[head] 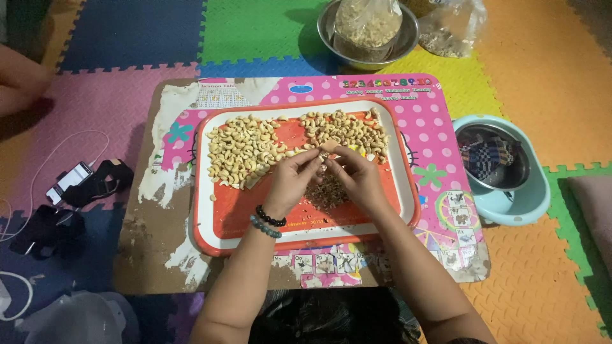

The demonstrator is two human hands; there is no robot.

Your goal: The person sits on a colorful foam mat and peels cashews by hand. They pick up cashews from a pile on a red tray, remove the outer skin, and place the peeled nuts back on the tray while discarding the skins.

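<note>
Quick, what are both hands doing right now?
Left hand: fingers pinched shut on a cashew nut.
Right hand: fingers pinched on the same nut.

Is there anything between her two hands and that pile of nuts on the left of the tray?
Nothing visible. The left hand and right hand meet over the red tray, pinching one cashew, and the cashew pile lies right beside them.

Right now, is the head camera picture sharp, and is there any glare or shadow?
Head view: mostly sharp and evenly lit; the hand at the left edge is motion-blurred; soft shadow darkens the top right corner; slight glare on the metal bowl; the left hand and right hand hide the nut they pinch.
</note>
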